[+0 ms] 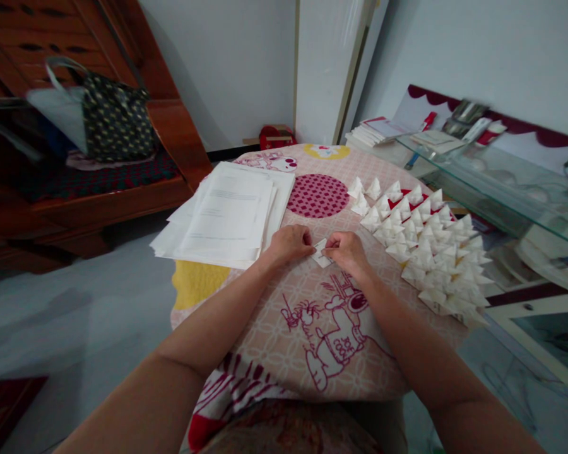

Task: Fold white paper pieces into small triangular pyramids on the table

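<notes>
A small folded piece of white paper (320,255) lies low over the patterned tablecloth (284,340), between my two hands. My left hand (291,243) is closed, pinching the paper's left edge. From the other side my right hand (346,251) pinches its right edge, the fingers bent together. Left of my hands rests a stack of white paper sheets (227,214), some with faint print. To the right stand rows of folded white paper pieces (421,233) with pointed tips, crowded together on the table.
A glass shelf (506,183) with a metal cup and papers juts in at the right, close to the table edge. On the left is a wooden bench (170,126) holding a dotted bag (116,116). A framed panel (549,334) sits low at the right.
</notes>
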Available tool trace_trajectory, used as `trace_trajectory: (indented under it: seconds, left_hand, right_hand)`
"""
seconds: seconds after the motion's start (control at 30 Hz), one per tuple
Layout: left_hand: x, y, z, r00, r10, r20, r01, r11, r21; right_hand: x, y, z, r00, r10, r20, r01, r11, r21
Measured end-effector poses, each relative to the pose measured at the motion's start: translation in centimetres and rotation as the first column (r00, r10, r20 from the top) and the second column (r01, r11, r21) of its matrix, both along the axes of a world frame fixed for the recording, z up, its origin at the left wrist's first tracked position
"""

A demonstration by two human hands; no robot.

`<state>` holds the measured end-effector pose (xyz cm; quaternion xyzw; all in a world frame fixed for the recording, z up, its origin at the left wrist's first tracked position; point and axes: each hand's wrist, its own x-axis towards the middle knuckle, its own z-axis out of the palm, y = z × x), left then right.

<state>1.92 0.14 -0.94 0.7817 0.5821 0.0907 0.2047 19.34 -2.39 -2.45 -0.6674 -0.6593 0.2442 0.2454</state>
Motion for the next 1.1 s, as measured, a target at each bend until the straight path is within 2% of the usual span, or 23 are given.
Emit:
trace_trajectory:
  seconds: [0.2, 0.4, 0.53, 0.63, 0.73, 0.9, 1.0, 1.1]
  left_hand:
    - [-0.7, 0.4, -0.2, 0.997, -0.044, 0.067, 0.046, 0.998, -0.033]
    - [-0.6, -0.2, -0.6, 0.982, -0.125, 0.143, 0.124, 0.992, 0.019]
    - [0.2, -0.4, -0.8, 0.988, -0.079, 0.135, 0.076, 0.997, 0.032]
    - [0.3, -0.3, -0.9, 0.974, -0.074, 0.216, 0.074, 0.997, 0.005]
    - [0.0, -0.1, -1.0, 0.901, -0.066, 0.428, 0.098, 0.994, -0.053]
    - [-0.4, 0.0, -1.1, 0.668, 0.073, 0.741, 0.177, 0.951, -0.253]
    - [-0.3, -0.2, -0.9, 0.570, 0.140, 0.810, 0.245, 0.912, -0.330]
    - [-0.2, -0.6, -0.7, 0.552, 0.145, 0.821, 0.352, 0.852, -0.388]
  right_hand:
    - [1.7, 0.3, 0.0, 1.000, -0.002, -0.025, 0.002, 1.000, -0.029]
    - [3.1, 0.0, -0.1, 0.999, -0.034, -0.015, 0.033, 0.999, -0.042]
    - [3.3, -0.1, 0.1, 0.999, -0.019, -0.029, 0.018, 0.999, -0.047]
    - [3.5, -0.4, 0.4, 0.998, -0.002, -0.069, -0.003, 0.997, -0.080]
    - [3.8, -0.8, 0.8, 0.989, 0.023, -0.146, -0.041, 0.992, -0.122]
    - [4.4, -1.2, 1.1, 0.906, 0.011, -0.424, -0.089, 0.982, -0.166]
    - [4.3, -1.2, 1.0, 0.821, 0.001, -0.570, -0.091, 0.987, -0.130]
    - [3.9, -1.1, 0.7, 0.749, -0.033, -0.662, -0.031, 0.996, -0.085]
